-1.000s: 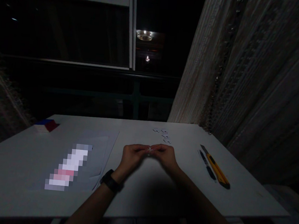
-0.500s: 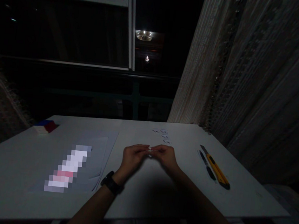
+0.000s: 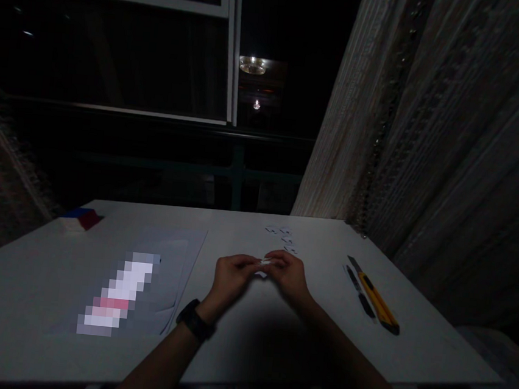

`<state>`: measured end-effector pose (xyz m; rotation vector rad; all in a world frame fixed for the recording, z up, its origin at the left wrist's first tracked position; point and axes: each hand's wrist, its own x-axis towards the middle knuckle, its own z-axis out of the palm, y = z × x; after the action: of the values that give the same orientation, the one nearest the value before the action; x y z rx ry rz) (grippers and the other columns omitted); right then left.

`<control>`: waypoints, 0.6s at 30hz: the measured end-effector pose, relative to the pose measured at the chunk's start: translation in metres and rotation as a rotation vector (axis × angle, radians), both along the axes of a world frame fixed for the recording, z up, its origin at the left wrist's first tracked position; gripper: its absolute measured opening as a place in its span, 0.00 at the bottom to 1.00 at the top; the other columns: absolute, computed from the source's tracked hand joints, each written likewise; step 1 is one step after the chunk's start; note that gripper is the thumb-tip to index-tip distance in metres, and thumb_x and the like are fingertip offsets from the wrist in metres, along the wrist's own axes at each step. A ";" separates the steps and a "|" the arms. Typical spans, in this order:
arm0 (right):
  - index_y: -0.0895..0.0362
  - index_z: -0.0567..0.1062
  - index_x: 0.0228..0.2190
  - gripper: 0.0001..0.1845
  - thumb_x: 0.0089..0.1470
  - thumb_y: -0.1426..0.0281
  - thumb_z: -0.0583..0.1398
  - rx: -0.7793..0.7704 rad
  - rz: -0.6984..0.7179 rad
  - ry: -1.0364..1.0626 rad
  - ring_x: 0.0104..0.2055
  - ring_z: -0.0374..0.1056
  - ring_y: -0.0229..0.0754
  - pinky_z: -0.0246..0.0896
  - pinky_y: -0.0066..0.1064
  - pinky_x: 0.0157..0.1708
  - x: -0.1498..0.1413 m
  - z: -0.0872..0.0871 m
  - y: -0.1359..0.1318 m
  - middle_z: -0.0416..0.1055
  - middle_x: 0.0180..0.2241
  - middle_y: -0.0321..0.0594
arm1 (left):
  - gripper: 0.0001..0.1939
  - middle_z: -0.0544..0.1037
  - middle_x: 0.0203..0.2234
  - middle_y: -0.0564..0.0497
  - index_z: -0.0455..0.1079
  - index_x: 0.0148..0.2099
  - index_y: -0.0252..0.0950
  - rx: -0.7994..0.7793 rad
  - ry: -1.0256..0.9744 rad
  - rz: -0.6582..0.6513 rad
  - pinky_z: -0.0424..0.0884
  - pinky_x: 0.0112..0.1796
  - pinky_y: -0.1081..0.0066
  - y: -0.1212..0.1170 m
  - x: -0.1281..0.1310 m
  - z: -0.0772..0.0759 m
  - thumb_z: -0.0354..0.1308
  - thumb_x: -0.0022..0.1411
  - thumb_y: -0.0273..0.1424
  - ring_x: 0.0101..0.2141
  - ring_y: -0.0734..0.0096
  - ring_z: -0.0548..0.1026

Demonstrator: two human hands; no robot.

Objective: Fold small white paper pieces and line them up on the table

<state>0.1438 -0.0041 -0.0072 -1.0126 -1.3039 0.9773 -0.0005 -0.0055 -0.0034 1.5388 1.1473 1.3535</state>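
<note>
Between the fingertips of both hands is a small white piece of paper (image 3: pixel 261 273), partly hidden by the fingers. My left hand (image 3: pixel 233 274), with a dark watch (image 3: pixel 194 321) on its wrist, pinches it from the left. From the right, my right hand (image 3: pixel 287 275) grips the same piece with thumb and fingers closed. Just beyond the hands, several small white paper pieces (image 3: pixel 285 238) with dark marks lie on the white table (image 3: pixel 235 351). How the held piece is folded or shaped is too small to make out.
On the right lie a yellow utility knife (image 3: pixel 378 301) and a slim dark pen-like tool (image 3: pixel 360 291). Paper sheets (image 3: pixel 172 272) lie at the left, partly pixelated. A blue, red and white cube (image 3: pixel 80 219) sits at the far left. Curtains (image 3: pixel 337 104) hang beside the dark window.
Both hands stay together over the table, their fingers shifted slightly around the small piece. More of its white surface shows now. The view has moved a little.
</note>
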 end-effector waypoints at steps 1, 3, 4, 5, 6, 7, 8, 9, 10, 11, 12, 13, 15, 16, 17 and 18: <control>0.58 0.72 0.25 0.14 0.31 0.68 0.66 -0.001 0.015 0.007 0.23 0.68 0.39 0.63 0.28 0.23 0.000 0.001 0.000 0.72 0.20 0.35 | 0.12 0.78 0.25 0.46 0.75 0.30 0.32 -0.013 -0.013 -0.005 0.71 0.31 0.70 0.000 0.000 0.000 0.62 0.43 0.35 0.28 0.64 0.76; 0.57 0.72 0.25 0.14 0.31 0.68 0.66 -0.007 0.035 0.008 0.22 0.68 0.39 0.63 0.28 0.23 0.001 0.001 -0.001 0.72 0.20 0.34 | 0.13 0.78 0.25 0.45 0.74 0.32 0.31 -0.042 -0.046 -0.025 0.72 0.31 0.70 0.001 0.000 0.000 0.63 0.42 0.34 0.28 0.64 0.76; 0.57 0.71 0.24 0.13 0.31 0.68 0.66 -0.008 0.038 0.002 0.22 0.68 0.39 0.62 0.28 0.22 0.002 0.002 -0.001 0.71 0.19 0.34 | 0.14 0.78 0.25 0.45 0.74 0.32 0.31 -0.054 -0.063 -0.035 0.72 0.31 0.70 0.001 0.001 0.000 0.63 0.42 0.33 0.28 0.63 0.76; 0.57 0.71 0.24 0.13 0.31 0.68 0.66 -0.008 0.039 -0.006 0.21 0.68 0.39 0.62 0.28 0.22 0.002 0.002 -0.002 0.71 0.19 0.34 | 0.14 0.78 0.26 0.45 0.74 0.32 0.31 -0.062 -0.074 -0.046 0.72 0.31 0.70 0.000 0.001 0.000 0.63 0.42 0.33 0.28 0.63 0.76; 0.57 0.71 0.23 0.13 0.31 0.67 0.66 -0.006 0.040 -0.014 0.21 0.67 0.39 0.62 0.28 0.21 0.003 0.002 -0.002 0.71 0.19 0.34 | 0.14 0.78 0.26 0.44 0.74 0.32 0.30 -0.068 -0.082 -0.054 0.72 0.31 0.69 0.000 0.001 0.001 0.64 0.42 0.33 0.28 0.63 0.76; 0.57 0.71 0.23 0.13 0.31 0.67 0.66 0.001 0.038 -0.022 0.21 0.67 0.39 0.62 0.28 0.21 0.003 0.002 -0.002 0.70 0.18 0.34 | 0.14 0.78 0.25 0.44 0.74 0.32 0.30 -0.073 -0.086 -0.059 0.72 0.31 0.69 -0.001 0.002 0.002 0.64 0.42 0.33 0.28 0.63 0.76; 0.57 0.70 0.23 0.14 0.30 0.66 0.66 0.010 0.034 -0.030 0.20 0.67 0.39 0.61 0.28 0.20 0.004 0.002 -0.002 0.70 0.18 0.34 | 0.14 0.78 0.25 0.44 0.74 0.32 0.30 -0.079 -0.089 -0.061 0.72 0.31 0.69 -0.002 0.002 0.002 0.64 0.42 0.33 0.28 0.63 0.76; 0.57 0.70 0.23 0.14 0.30 0.66 0.67 0.019 0.029 -0.039 0.20 0.66 0.39 0.61 0.28 0.20 0.004 0.002 -0.002 0.69 0.18 0.33 | 0.14 0.78 0.25 0.44 0.74 0.32 0.30 -0.084 -0.089 -0.059 0.72 0.31 0.69 -0.003 0.003 0.003 0.64 0.41 0.33 0.28 0.63 0.76; 0.57 0.70 0.22 0.14 0.30 0.65 0.67 0.028 0.024 -0.048 0.19 0.65 0.38 0.60 0.28 0.19 0.005 0.002 -0.002 0.69 0.17 0.33 | 0.14 0.78 0.25 0.44 0.74 0.32 0.30 -0.089 -0.088 -0.055 0.72 0.31 0.69 -0.004 0.003 0.004 0.64 0.41 0.33 0.28 0.63 0.76; 0.57 0.69 0.22 0.15 0.30 0.65 0.67 0.036 0.020 -0.056 0.19 0.64 0.37 0.59 0.27 0.19 0.006 0.002 -0.002 0.68 0.17 0.33 | 0.15 0.78 0.24 0.44 0.74 0.32 0.30 -0.092 -0.086 -0.049 0.72 0.30 0.70 -0.005 0.004 0.005 0.64 0.41 0.34 0.27 0.63 0.76; 0.57 0.69 0.22 0.15 0.30 0.65 0.67 0.044 0.018 -0.063 0.18 0.64 0.36 0.58 0.27 0.18 0.006 0.002 -0.001 0.67 0.17 0.32 | 0.15 0.78 0.24 0.44 0.74 0.32 0.30 -0.093 -0.082 -0.043 0.72 0.30 0.70 -0.006 0.005 0.005 0.65 0.40 0.34 0.27 0.63 0.76; 0.57 0.69 0.22 0.15 0.30 0.65 0.67 0.052 0.018 -0.068 0.18 0.63 0.35 0.57 0.26 0.18 0.007 0.001 -0.001 0.67 0.17 0.32 | 0.15 0.78 0.24 0.45 0.74 0.32 0.30 -0.091 -0.076 -0.039 0.72 0.29 0.70 -0.006 0.005 0.005 0.65 0.40 0.34 0.27 0.63 0.76; 0.57 0.69 0.22 0.15 0.31 0.65 0.67 0.064 0.030 -0.073 0.17 0.61 0.33 0.55 0.25 0.17 0.008 0.000 0.000 0.65 0.16 0.31 | 0.15 0.78 0.23 0.45 0.74 0.32 0.30 -0.083 -0.061 -0.037 0.72 0.29 0.71 -0.007 0.006 0.005 0.65 0.41 0.34 0.26 0.64 0.76; 0.57 0.69 0.22 0.15 0.31 0.65 0.66 0.069 0.035 -0.071 0.17 0.59 0.33 0.54 0.24 0.17 0.009 -0.001 0.001 0.64 0.15 0.30 | 0.15 0.78 0.23 0.45 0.74 0.32 0.30 -0.077 -0.052 -0.039 0.72 0.29 0.71 -0.007 0.006 0.004 0.64 0.41 0.34 0.26 0.64 0.76; 0.57 0.69 0.23 0.15 0.31 0.65 0.66 0.073 0.041 -0.066 0.17 0.59 0.32 0.53 0.24 0.17 0.009 -0.002 0.002 0.63 0.15 0.29 | 0.15 0.78 0.24 0.45 0.74 0.33 0.31 -0.069 -0.043 -0.043 0.72 0.29 0.71 -0.006 0.006 0.003 0.64 0.42 0.34 0.26 0.64 0.76; 0.57 0.68 0.23 0.15 0.32 0.66 0.66 0.076 0.046 -0.058 0.17 0.58 0.32 0.53 0.24 0.17 0.010 -0.003 0.003 0.63 0.15 0.29 | 0.14 0.78 0.24 0.45 0.75 0.32 0.31 -0.059 -0.034 -0.046 0.72 0.30 0.71 -0.006 0.006 0.002 0.63 0.42 0.34 0.27 0.65 0.76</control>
<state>0.1535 -0.0010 -0.0103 -0.9627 -1.4078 0.9320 0.0055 -0.0116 -0.0010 1.4858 1.1141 1.2999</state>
